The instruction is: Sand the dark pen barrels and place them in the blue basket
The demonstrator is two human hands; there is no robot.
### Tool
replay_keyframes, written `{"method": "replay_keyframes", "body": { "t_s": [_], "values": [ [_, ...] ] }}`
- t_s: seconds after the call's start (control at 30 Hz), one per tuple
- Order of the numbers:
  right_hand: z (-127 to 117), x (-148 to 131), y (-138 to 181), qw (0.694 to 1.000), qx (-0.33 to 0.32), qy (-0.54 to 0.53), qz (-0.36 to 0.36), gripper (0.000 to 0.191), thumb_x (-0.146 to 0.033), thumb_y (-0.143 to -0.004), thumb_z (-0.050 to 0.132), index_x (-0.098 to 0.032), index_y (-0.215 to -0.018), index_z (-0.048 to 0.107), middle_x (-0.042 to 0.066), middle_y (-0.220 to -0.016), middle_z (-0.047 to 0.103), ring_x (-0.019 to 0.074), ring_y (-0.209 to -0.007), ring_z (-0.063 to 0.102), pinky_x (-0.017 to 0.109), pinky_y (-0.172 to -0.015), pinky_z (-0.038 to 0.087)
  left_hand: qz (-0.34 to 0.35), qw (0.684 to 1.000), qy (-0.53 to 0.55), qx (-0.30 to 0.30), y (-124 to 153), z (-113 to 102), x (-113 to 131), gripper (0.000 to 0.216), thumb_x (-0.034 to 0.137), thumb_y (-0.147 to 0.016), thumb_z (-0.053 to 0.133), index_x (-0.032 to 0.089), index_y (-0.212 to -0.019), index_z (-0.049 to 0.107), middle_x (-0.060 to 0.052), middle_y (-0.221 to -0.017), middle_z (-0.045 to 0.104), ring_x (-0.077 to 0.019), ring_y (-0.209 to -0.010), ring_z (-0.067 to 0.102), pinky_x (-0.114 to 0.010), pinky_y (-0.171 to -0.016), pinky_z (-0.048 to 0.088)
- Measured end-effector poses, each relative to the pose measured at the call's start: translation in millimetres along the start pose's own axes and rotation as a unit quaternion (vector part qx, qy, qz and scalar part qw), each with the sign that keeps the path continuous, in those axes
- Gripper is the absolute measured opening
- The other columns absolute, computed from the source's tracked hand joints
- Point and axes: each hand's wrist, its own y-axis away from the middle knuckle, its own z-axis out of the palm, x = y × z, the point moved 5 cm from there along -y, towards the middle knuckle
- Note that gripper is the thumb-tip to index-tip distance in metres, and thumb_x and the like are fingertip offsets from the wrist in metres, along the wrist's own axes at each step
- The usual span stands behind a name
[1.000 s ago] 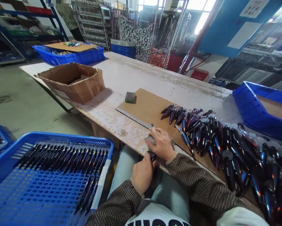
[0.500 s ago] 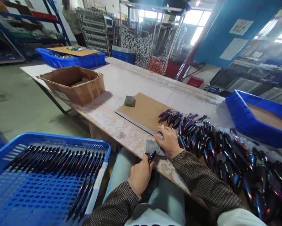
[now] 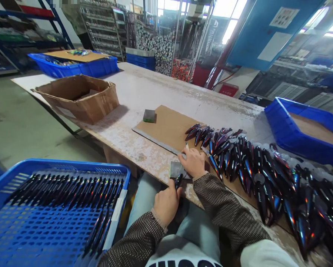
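Note:
My left hand (image 3: 166,203) is closed around a dark, glossy fishing lure (image 3: 178,181) at the table's front edge. My right hand (image 3: 193,163) is closed just beyond it, on a thin, pen-like tool (image 3: 186,145) whose pale end sticks up past the fingers. The tool's other end is hidden. A grey square block (image 3: 176,168) lies partly under the hands. Many similar lures (image 3: 235,159) are heaped to the right on a cardboard sheet (image 3: 166,128). A second grey block (image 3: 149,115) with a green side rests by the sheet's far left corner.
A blue perforated basket (image 3: 44,237) at lower left holds rows of dark lures. On the white table (image 3: 144,87) stand a cardboard box (image 3: 99,107), a blue crate (image 3: 105,68) at the far left and a blue tray (image 3: 277,129) at the right.
The view has shifted slightly, so the table and its things appear further left. Both hands keep their grips, the right one a little nearer the left. The lure stays in the left hand.

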Motion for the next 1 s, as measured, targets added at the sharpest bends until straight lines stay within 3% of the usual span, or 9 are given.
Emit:
{"method": "replay_keyframes", "body": {
  "t_s": [0.17, 0.33, 0.5, 0.67, 0.73, 0.8, 0.9, 0.97, 1.0],
  "values": [
    [-0.8, -5.2, 18.5, 0.996, 0.009, -0.025, -0.079, 0.019, -0.037, -0.099, 0.056, -0.022, -0.106, 0.065, 0.01, -0.117, 0.065, 0.0291, -0.113, 0.052, 0.042, -0.09, 0.029, 0.002, 1.0, 0.011, -0.007, -0.6, 1.0, 0.0, 0.032, 0.036, -0.104, 0.034, 0.015, -0.124, 0.049, -0.012, -0.085, 0.075, -0.0318, -0.08, 0.074, -0.036, -0.065, 0.054],
    [-2.1, -2.1, 6.1, 1.0, -0.013, 0.008, -0.023, 0.017, -0.034, -0.098, 0.06, -0.019, -0.098, 0.067, 0.01, -0.1, 0.068, 0.0291, -0.107, 0.054, 0.041, -0.089, 0.029, -0.007, 1.0, 0.01, -0.004, -0.5, -0.3, -1.0, 0.035, 0.038, -0.104, 0.033, 0.015, -0.124, 0.049, -0.013, -0.084, 0.075, -0.032, -0.081, 0.074, -0.037, -0.067, 0.055],
    [-8.0, -9.2, 24.7, 0.996, 0.01, -0.014, -0.082, 0.016, -0.032, -0.099, 0.057, -0.02, -0.106, 0.065, 0.011, -0.123, 0.064, 0.0279, -0.115, 0.051, 0.041, -0.092, 0.029, -0.004, 1.0, 0.005, -0.021, -2.0, 2.0, -0.7, 0.035, 0.037, -0.104, 0.036, 0.014, -0.127, 0.048, -0.013, -0.085, 0.075, -0.0323, -0.082, 0.074, -0.038, -0.068, 0.056],
    [4.8, 4.1, 0.5, 1.0, -0.004, -0.004, -0.03, 0.012, -0.032, -0.095, 0.064, -0.02, -0.095, 0.067, 0.008, -0.097, 0.069, 0.0272, -0.106, 0.056, 0.039, -0.089, 0.031, -0.001, 0.999, 0.04, -0.009, -3.1, 2.7, -5.9, 0.036, 0.037, -0.103, 0.035, 0.011, -0.125, 0.048, -0.017, -0.086, 0.073, -0.0351, -0.084, 0.072, -0.039, -0.069, 0.052],
    [6.7, 14.2, -15.3, 0.999, 0.002, -0.031, -0.017, 0.012, -0.033, -0.092, 0.066, -0.021, -0.091, 0.068, 0.006, -0.097, 0.07, 0.0274, -0.106, 0.057, 0.038, -0.089, 0.032, -0.002, 0.992, 0.129, -0.006, -3.2, 1.8, -10.6, 0.033, 0.037, -0.102, 0.037, 0.013, -0.122, 0.048, -0.014, -0.084, 0.071, -0.0308, -0.08, 0.071, -0.035, -0.067, 0.05],
    [2.1, 25.5, -21.4, 0.994, 0.043, -0.099, -0.01, 0.013, -0.035, -0.091, 0.065, -0.022, -0.091, 0.067, 0.005, -0.107, 0.07, 0.0269, -0.106, 0.058, 0.037, -0.089, 0.035, -0.016, 0.948, 0.315, -0.048, -3.4, 4.7, -14.0, 0.033, 0.045, -0.101, 0.039, 0.018, -0.117, 0.048, -0.004, -0.074, 0.065, -0.0207, -0.063, 0.065, -0.028, -0.058, 0.045],
    [-8.8, 35.4, -9.1, 0.969, 0.139, -0.203, -0.005, 0.019, -0.04, -0.093, 0.058, -0.022, -0.093, 0.065, 0.006, -0.121, 0.066, 0.0277, -0.11, 0.057, 0.038, -0.09, 0.039, -0.081, 0.76, 0.618, -0.183, -1.4, 15.4, -7.5, 0.044, 0.067, -0.092, 0.043, 0.024, -0.101, 0.047, 0.009, -0.058, 0.046, -0.0084, -0.038, 0.035, -0.019, -0.041, 0.029],
    [-10.7, 29.0, 5.4, 0.959, 0.165, -0.228, -0.017, 0.022, -0.042, -0.094, 0.056, -0.022, -0.093, 0.064, 0.007, -0.12, 0.067, 0.0281, -0.109, 0.057, 0.038, -0.091, 0.039, -0.131, 0.638, 0.714, -0.255, 1.5, 20.9, 2.0, 0.051, 0.074, -0.088, 0.043, 0.023, -0.085, 0.044, 0.011, -0.054, 0.037, -0.0048, -0.036, 0.021, -0.017, -0.037, 0.02],
    [-9.7, 22.1, 11.2, 0.96, 0.16, -0.228, -0.028, 0.021, -0.042, -0.094, 0.057, -0.022, -0.093, 0.064, 0.006, -0.119, 0.067, 0.0279, -0.108, 0.057, 0.038, -0.091, 0.038, -0.152, 0.6, 0.735, -0.276, 2.6, 22.7, 6.0, 0.053, 0.074, -0.088, 0.043, 0.022, -0.077, 0.041, 0.011, -0.052, 0.035, -0.0038, -0.036, 0.018, -0.017, -0.036, 0.016]
  ]
}}
